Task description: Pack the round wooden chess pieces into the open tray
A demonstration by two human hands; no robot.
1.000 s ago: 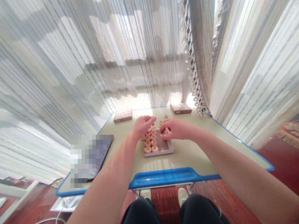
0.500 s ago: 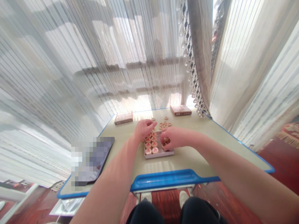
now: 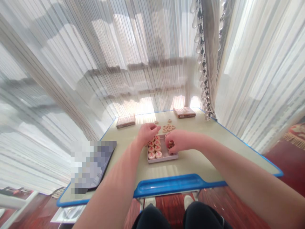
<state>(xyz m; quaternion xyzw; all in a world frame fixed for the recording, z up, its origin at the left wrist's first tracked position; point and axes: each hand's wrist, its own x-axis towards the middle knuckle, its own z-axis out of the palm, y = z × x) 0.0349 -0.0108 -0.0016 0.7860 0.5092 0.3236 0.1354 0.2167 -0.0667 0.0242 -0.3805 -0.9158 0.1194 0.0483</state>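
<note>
A shallow white box [image 3: 164, 158] lies on the table, with red-lettered Chinese chess pieces [image 3: 157, 148] in two columns along its left side. Over the right part of that box, my right hand [image 3: 179, 141] is closed, thumb and fingers round a Chinese chess piece [image 3: 171, 146] near the right wall. My left hand [image 3: 147, 133] hovers at the box's upper left corner, fingers curled towards the thumb; whether anything is between them is hidden. Just beyond the box, a loose cluster of dark-lettered pieces [image 3: 169, 128] sits on the tabletop.
Two flat cartons stand at the far edge, a left carton [image 3: 125, 121] and a right carton [image 3: 184, 112]. A dark tablet [image 3: 105, 168], partly blurred out, lies at the left. The table [image 3: 202, 163] has a blue rim and front groove. Sheer curtains [image 3: 143, 79] hang behind it.
My right hand has shifted slightly right with the piece, closer to the box's right wall. My left hand has barely moved. The view has turned a little.
</note>
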